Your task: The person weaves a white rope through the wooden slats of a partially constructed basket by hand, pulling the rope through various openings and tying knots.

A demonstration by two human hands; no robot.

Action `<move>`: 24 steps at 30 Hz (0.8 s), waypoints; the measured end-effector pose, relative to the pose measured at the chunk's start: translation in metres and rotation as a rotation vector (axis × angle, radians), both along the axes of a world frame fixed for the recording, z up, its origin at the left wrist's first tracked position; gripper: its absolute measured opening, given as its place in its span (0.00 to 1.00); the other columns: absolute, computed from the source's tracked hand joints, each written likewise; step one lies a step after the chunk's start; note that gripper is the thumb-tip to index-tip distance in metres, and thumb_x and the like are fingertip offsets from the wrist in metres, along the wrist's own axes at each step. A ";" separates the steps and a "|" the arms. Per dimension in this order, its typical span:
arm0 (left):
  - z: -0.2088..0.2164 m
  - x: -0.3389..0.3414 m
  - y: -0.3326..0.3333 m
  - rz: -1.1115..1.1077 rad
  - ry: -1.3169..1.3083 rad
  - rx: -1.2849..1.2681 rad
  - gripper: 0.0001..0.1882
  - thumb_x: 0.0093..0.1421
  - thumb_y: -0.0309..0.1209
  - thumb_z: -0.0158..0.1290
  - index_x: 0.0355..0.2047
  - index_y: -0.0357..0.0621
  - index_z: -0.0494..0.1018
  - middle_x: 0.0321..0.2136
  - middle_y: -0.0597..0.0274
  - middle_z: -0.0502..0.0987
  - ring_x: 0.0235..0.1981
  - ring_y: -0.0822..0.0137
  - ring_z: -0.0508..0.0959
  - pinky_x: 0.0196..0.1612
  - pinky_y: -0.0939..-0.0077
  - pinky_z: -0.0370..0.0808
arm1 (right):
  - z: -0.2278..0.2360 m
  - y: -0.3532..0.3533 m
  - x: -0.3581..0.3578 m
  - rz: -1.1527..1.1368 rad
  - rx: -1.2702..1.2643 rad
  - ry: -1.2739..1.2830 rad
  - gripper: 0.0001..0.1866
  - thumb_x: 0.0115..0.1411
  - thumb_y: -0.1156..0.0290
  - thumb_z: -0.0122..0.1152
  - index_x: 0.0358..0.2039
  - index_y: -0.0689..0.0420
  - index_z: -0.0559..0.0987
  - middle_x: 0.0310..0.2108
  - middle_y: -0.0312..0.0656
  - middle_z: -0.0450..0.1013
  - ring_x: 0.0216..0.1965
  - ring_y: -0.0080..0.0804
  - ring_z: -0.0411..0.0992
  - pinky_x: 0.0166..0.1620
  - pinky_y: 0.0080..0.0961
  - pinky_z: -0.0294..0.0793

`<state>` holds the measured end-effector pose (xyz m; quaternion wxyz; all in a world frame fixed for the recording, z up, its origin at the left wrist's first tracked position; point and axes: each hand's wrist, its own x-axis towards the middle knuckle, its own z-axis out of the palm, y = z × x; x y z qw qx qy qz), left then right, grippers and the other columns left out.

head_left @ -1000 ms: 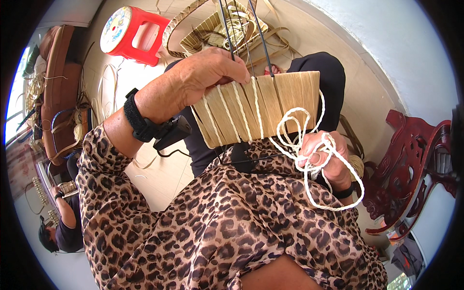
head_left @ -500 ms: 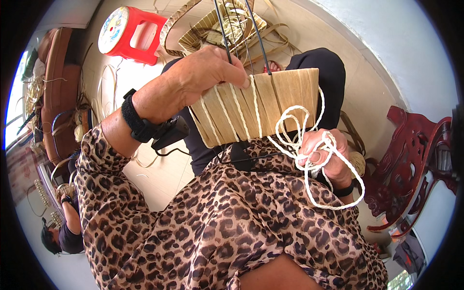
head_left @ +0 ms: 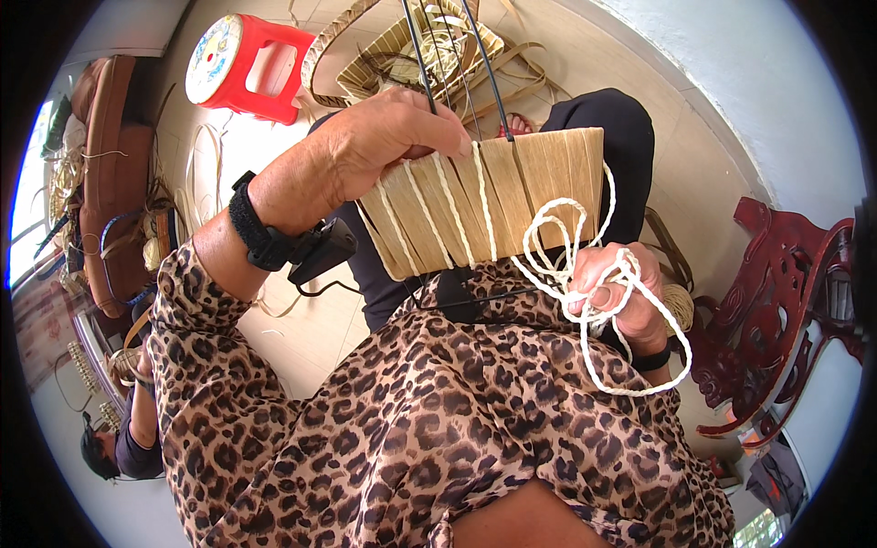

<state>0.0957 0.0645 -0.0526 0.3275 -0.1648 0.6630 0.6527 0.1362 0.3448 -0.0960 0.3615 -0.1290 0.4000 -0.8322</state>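
Note:
A tan box-shaped piece of wide flat strips (head_left: 545, 178) rests over my lap. White twisted cord (head_left: 449, 196) crosses its face in several slanting lines, and thin black rods (head_left: 491, 73) rise from its far edge. My left hand (head_left: 397, 137) grips that far edge near the left, thumb and finger pinched beside a cord line; what its other fingers do is hidden. Low at the right, my right hand (head_left: 619, 290) is closed round a loose bunch of the same cord. Loops hang below the fist and stand above it, and one strand runs up to the piece's right edge.
A red stool (head_left: 274, 68) with a pale round top stands at far left. Beyond my knees lies a woven basket (head_left: 429, 55) with strips and cord inside. Carved dark-red furniture (head_left: 767, 301) is on the right. Another person (head_left: 135, 438) sits at far left near a brown bench (head_left: 119, 173).
My left fingers have shifted slightly along the far edge. The right hand and its cord loops have moved a little to the right. The other person's hand has moved slightly.

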 end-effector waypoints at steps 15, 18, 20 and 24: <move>0.006 0.000 0.007 0.050 -0.066 0.010 0.07 0.49 0.26 0.56 0.29 0.36 0.75 0.23 0.61 0.76 0.24 0.73 0.75 0.33 0.82 0.72 | -0.002 -0.002 0.000 -0.022 0.064 0.160 0.11 0.51 0.67 0.62 0.25 0.61 0.73 0.17 0.43 0.69 0.18 0.26 0.68 0.20 0.19 0.70; 0.006 0.000 0.003 0.044 -0.080 0.055 0.07 0.48 0.26 0.56 0.28 0.37 0.75 0.23 0.62 0.76 0.24 0.74 0.74 0.32 0.83 0.72 | -0.003 -0.002 0.000 -0.019 0.052 0.189 0.11 0.51 0.67 0.62 0.24 0.62 0.73 0.17 0.43 0.70 0.18 0.26 0.68 0.20 0.19 0.70; 0.001 -0.002 0.000 0.031 -0.087 0.113 0.06 0.48 0.26 0.56 0.28 0.37 0.75 0.23 0.62 0.76 0.24 0.75 0.74 0.32 0.84 0.72 | -0.003 0.000 -0.001 -0.009 0.007 0.113 0.09 0.49 0.72 0.63 0.24 0.65 0.75 0.20 0.44 0.72 0.20 0.28 0.71 0.22 0.22 0.71; -0.001 -0.001 0.004 0.075 -0.077 0.128 0.06 0.49 0.27 0.57 0.27 0.40 0.74 0.22 0.67 0.74 0.24 0.78 0.73 0.31 0.85 0.71 | 0.002 0.000 0.000 0.002 0.029 0.002 0.09 0.48 0.73 0.64 0.24 0.65 0.75 0.20 0.44 0.72 0.21 0.30 0.72 0.23 0.23 0.72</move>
